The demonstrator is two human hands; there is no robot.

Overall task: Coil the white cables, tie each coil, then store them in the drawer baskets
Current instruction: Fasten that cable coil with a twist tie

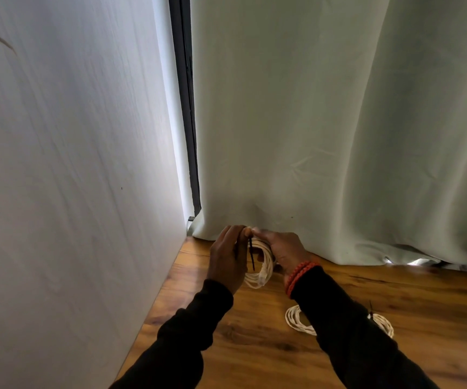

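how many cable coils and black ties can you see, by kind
white cable coils: 2, one held in both hands, one lying on the wooden floor partly under the right sleeve
black ties: 2, one at the held coil, one on the floor coil
total: 4

A brown wood-grain tabletop with dark knots and streaks carries the things. It meets a plain white wall on its left edge, and a pale grey-green cloth curtain hangs down to its far edge, the hem resting on the wood. Toward the right lies a coiled white cable, flat on the surface and partly hidden by a black sleeve; a thin black tie sticks up at its right side.
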